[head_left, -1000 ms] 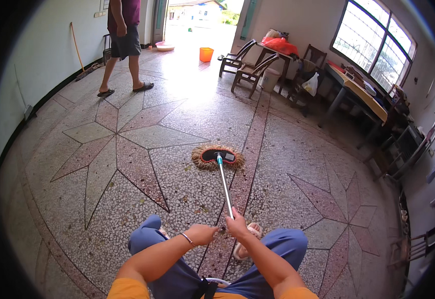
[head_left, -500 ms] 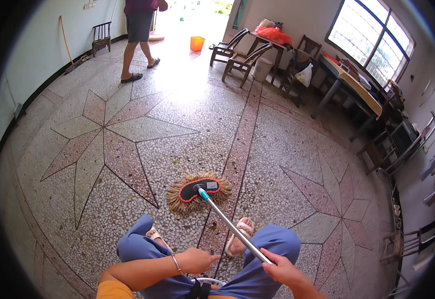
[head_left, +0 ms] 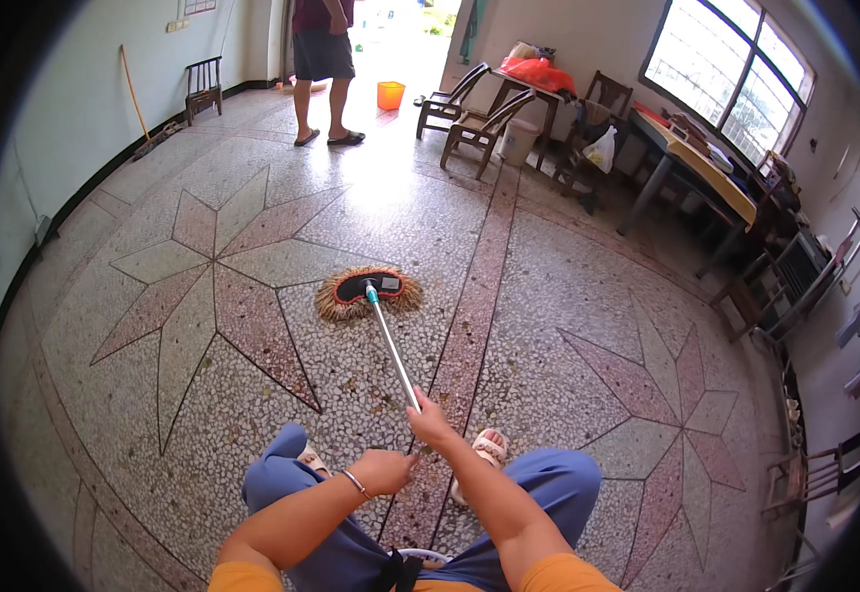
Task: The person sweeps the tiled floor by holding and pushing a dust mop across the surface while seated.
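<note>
Two bare hands show above the speckled floor, near the close end of the reddish floor strip (head_left: pixel 479 296). The right hand (head_left: pixel 432 422), over that strip's left edge, is wrapped around the silver handle of a mop (head_left: pixel 392 345). The left hand (head_left: pixel 383 473), just left of the strip, has its fingers curled; whether it also grips the handle's end, I cannot tell. A bracelet (head_left: pixel 356 483) circles its wrist. Left of the strip, the mop head (head_left: pixel 359 286), black with red trim and a tan fringe, rests on the floor. One pale sandal (head_left: pixel 489 451) is right of the strip.

Left of the strip's far end are an orange bucket (head_left: pixel 391 96) and, farther left, a standing person in dark shorts (head_left: pixel 323 56). Two low chairs (head_left: pixel 479 126) stand by that far end. Well right of it, a yellow-covered bench (head_left: pixel 721 183) stands beneath a window (head_left: pixel 736 74).
</note>
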`<act>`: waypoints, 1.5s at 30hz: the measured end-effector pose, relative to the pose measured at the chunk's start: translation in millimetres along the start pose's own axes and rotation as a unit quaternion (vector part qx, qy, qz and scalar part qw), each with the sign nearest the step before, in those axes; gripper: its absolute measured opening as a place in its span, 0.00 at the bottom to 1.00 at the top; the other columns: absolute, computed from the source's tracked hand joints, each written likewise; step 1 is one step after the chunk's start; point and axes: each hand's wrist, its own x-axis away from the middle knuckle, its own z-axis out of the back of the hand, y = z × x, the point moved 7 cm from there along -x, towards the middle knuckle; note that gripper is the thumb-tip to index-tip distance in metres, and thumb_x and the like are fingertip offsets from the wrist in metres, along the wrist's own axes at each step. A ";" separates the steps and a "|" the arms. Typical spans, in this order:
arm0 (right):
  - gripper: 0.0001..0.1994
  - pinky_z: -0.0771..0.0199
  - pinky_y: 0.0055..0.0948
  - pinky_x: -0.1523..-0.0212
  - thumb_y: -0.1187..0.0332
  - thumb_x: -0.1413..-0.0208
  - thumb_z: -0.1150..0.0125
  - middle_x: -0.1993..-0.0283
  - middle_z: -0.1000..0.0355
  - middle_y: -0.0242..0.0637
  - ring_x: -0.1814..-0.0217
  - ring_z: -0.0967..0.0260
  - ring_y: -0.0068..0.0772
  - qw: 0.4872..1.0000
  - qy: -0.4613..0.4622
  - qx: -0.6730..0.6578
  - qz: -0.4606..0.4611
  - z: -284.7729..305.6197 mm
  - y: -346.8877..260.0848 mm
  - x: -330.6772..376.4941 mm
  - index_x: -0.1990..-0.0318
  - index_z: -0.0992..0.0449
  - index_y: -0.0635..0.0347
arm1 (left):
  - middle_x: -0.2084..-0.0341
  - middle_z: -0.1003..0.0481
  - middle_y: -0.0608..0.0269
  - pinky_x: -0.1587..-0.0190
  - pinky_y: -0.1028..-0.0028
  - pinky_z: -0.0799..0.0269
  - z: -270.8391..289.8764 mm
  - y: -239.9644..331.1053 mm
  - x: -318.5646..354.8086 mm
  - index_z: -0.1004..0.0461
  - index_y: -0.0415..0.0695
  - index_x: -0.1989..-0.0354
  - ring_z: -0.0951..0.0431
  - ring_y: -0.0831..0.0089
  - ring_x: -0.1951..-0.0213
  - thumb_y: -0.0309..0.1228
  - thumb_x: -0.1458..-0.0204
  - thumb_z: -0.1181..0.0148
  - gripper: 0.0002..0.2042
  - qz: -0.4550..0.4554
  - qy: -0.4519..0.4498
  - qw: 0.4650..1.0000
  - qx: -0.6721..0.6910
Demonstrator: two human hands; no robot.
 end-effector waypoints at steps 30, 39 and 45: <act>0.27 0.38 0.29 0.49 0.64 0.50 0.50 0.45 0.38 0.52 0.46 0.37 0.43 0.992 -0.121 0.044 -0.003 -16.6 -45.5 5.7 0.41 0.44 0.60 | 0.73 0.25 0.53 0.70 0.59 0.30 -29.5 16.4 16.6 0.40 0.48 0.44 0.24 0.56 0.67 0.40 0.51 0.48 0.25 -0.007 -0.052 0.999 -0.013; 0.29 0.38 0.21 0.76 0.69 0.48 0.50 0.69 0.33 0.34 0.76 0.41 0.19 0.987 -0.155 0.016 0.021 -10.5 -26.4 81.2 0.38 0.49 0.60 | 0.74 0.25 0.53 0.69 0.59 0.29 -8.4 16.2 17.5 0.34 0.45 0.53 0.24 0.57 0.69 0.35 0.52 0.50 0.17 -0.023 -0.018 1.000 0.009; 0.28 0.34 0.24 0.63 0.66 0.47 0.50 0.64 0.31 0.35 0.65 0.35 0.23 0.940 -0.282 0.063 -0.181 110.0 -80.7 196.1 0.38 0.47 0.55 | 0.71 0.27 0.52 0.72 0.61 0.29 -15.3 33.8 31.7 0.43 0.48 0.43 0.24 0.55 0.69 0.40 0.49 0.52 0.24 -0.073 -0.051 0.995 -0.046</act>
